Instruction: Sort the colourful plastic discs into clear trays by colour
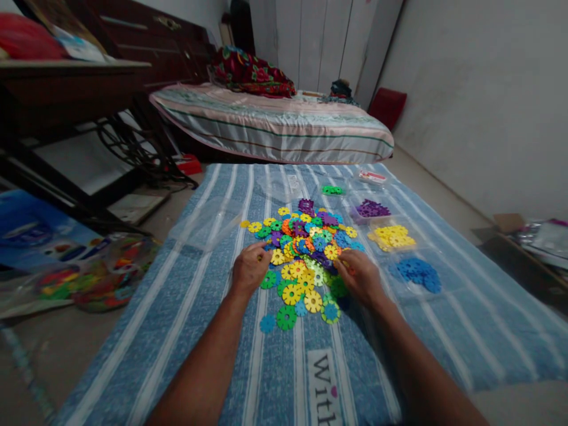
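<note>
Left hand (251, 267) sits just left of frame center, at the left edge of the disc pile (305, 278); fingers curled inward, thumb side toward the discs, can't tell if it's pinching a piece. Right hand (361, 275) is right of center at the pile's right edge, also curled with fingertips down at the discs; can't confirm a grip there either, the fingers hide it. Pile is mid-frame between the two hands: flat notched discs in yellow, green, blue, purple and orange, overlapping in the middle, looser toward the bottom. Strays there include a green disc (286, 318) with a small blue disc (267, 323) just to its left. Right of the pile, sorted by color, running up the frame: blue pieces (418, 274), yellow pieces (393, 238), purple pieces (373, 208), the purple ones in a clear tub; green pieces (332, 190) are above the pile. A clear plastic tray (208, 225) lies left of the pile. All of it is on a blue striped cloth (199, 331), lettering "With" at bottom center. Background: bed (275, 127) across upper center with a red floral bundle (252, 71) on it, red chair (387, 107) upper right, blue package (39, 236) at the left edge.
</note>
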Demonstrator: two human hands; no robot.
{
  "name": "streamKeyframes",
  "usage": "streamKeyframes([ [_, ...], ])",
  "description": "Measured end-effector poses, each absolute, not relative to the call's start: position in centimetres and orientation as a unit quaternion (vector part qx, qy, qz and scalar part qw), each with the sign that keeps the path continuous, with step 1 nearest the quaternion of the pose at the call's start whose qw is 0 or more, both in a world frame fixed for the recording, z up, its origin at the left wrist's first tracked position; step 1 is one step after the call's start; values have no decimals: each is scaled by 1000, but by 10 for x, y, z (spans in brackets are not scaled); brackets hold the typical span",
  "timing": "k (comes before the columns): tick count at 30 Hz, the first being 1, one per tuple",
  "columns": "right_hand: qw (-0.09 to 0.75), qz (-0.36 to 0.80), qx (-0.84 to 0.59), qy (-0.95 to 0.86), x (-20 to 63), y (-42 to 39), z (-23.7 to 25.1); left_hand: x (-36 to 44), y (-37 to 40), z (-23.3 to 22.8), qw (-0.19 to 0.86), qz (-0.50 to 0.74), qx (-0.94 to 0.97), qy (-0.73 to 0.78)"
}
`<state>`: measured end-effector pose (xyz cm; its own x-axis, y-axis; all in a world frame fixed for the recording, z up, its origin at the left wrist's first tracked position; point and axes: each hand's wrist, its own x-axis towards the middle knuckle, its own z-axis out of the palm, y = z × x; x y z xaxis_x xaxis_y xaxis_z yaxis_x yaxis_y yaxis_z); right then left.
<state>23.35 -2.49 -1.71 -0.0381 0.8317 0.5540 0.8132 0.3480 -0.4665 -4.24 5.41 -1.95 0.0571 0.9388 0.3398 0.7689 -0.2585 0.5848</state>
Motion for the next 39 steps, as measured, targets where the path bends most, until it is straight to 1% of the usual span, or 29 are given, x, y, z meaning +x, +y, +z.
streamKeyframes([
  [9, 415, 73, -537, -730, 244, -33, -36, -43, 55, -21, 124, 342, 716, 595],
  [14, 406, 60, -544, -732, 242, -30, -40, -37, 51, -21, 120, 349, 709, 601],
  [21, 397, 53, -542, -739, 238, -29, -40, -17, 38, -20, 79, 337, 740, 577],
  [31, 379, 73, -546, -744, 242, -26, -40, 16, 5, -10, -3, 262, 796, 546],
  [39, 391, 78, -547, -736, 242, -25, -39, 43, -28, -4, -3, 214, 854, 475],
])
